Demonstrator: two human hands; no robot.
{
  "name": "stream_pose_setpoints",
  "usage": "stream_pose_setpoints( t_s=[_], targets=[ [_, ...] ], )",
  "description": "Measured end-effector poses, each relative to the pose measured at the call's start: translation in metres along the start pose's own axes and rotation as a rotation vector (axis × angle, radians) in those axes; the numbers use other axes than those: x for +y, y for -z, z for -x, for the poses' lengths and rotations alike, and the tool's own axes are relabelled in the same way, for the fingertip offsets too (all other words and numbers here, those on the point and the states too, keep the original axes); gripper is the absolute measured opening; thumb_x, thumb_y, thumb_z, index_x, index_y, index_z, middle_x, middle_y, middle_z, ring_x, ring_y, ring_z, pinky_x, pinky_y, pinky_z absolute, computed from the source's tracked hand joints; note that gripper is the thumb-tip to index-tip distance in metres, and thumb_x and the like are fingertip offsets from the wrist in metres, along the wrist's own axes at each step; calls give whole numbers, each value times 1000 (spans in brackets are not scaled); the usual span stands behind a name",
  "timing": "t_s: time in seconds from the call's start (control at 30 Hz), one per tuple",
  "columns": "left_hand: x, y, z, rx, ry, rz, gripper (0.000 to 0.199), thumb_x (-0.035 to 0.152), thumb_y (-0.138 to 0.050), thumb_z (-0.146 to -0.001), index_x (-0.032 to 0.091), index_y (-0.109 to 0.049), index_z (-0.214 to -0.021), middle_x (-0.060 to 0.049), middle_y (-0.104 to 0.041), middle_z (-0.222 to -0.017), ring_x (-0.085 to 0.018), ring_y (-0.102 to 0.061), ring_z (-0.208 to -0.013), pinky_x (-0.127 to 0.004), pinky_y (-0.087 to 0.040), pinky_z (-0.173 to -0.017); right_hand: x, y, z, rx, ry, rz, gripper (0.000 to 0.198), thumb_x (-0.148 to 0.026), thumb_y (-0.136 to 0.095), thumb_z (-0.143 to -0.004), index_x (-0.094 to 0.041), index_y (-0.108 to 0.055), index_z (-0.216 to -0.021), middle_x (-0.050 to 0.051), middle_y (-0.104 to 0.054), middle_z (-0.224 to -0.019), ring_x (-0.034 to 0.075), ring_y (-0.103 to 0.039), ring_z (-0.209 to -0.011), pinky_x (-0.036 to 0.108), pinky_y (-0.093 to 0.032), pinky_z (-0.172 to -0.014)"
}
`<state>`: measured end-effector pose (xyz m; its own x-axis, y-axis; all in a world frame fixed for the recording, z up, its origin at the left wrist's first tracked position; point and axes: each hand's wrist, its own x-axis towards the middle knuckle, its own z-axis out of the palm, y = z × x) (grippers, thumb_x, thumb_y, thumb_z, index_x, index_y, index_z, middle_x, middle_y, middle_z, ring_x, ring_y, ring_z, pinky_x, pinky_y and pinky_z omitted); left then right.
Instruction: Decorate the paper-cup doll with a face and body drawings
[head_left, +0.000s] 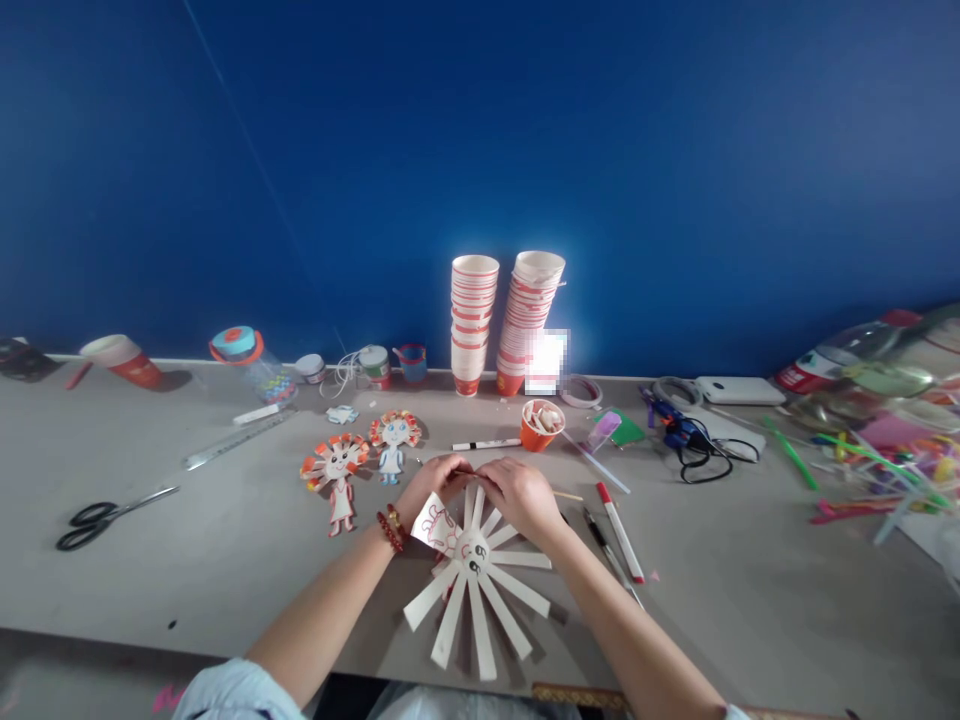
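Note:
A paper cup cut into white strips [474, 550] fans out near the table's front, a face with eyes drawn on its round base. My left hand [439, 482] and my right hand [519, 492] meet at its far side, fingers closed on the ends of the strips there. A piece of white paper with a red-outlined figure [436, 524] lies against the cup's left side, by my left wrist. Left of my hands lie two finished-looking paper dolls, one with orange-tipped curls [339, 478] and one with a blue-outlined dress [392, 445].
Two tall stacks of paper cups [474, 320] stand by the blue wall. An orange cup of paper scraps [542, 426] sits in front. Black-handled scissors [105, 520] lie left; a red marker [621, 532] lies right. Further right are a blue glue gun [681, 428] and a colourful pile.

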<state>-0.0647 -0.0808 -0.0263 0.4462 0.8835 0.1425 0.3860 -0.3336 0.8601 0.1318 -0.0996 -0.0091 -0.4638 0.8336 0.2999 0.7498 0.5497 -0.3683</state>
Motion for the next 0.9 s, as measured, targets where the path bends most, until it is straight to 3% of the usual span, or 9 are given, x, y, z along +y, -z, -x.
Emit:
stream_pose_setpoints(
  t_s=[0.13,0.4,0.73,0.9],
  targets=[
    [-4,-2,1,7,-17,-64,13,31,-58,-90,23,-68,-93,-5,-69,-89,-22,-62,-80,-30,-44,-78,2,1,0,-14,-4,-11,13,-19,-56,-93,-19,-68,-89,4,-72,-84,19,-65,-81,26,-43,-71],
    [-7,-2,1,-42,-21,-44,14,31,-55,-92,22,-66,-94,-4,-68,-87,-20,-61,-78,-28,-45,-75,7,-3,1,59,72,1,11,-19,-55,-93,-18,-65,-89,5,-70,-81,18,-63,-77,25,-43,-69],
    [-10,-8,2,-85,75,192,19,35,-56,-89,16,-61,-88,-1,-63,-77,-13,-55,-66,-23,-44,-61,10,-14,4,193,188,80,11,-14,-57,-89,-19,-65,-84,4,-68,-76,18,-60,-73,27,-43,-67],
    [-9,-6,5,-122,147,350,31,45,-61,-87,15,-58,-82,-1,-60,-71,-13,-57,-64,-23,-43,-59,11,-12,3,169,286,45,16,-14,-52,-93,-18,-64,-83,5,-67,-77,19,-59,-76,28,-45,-70]
  ],
)
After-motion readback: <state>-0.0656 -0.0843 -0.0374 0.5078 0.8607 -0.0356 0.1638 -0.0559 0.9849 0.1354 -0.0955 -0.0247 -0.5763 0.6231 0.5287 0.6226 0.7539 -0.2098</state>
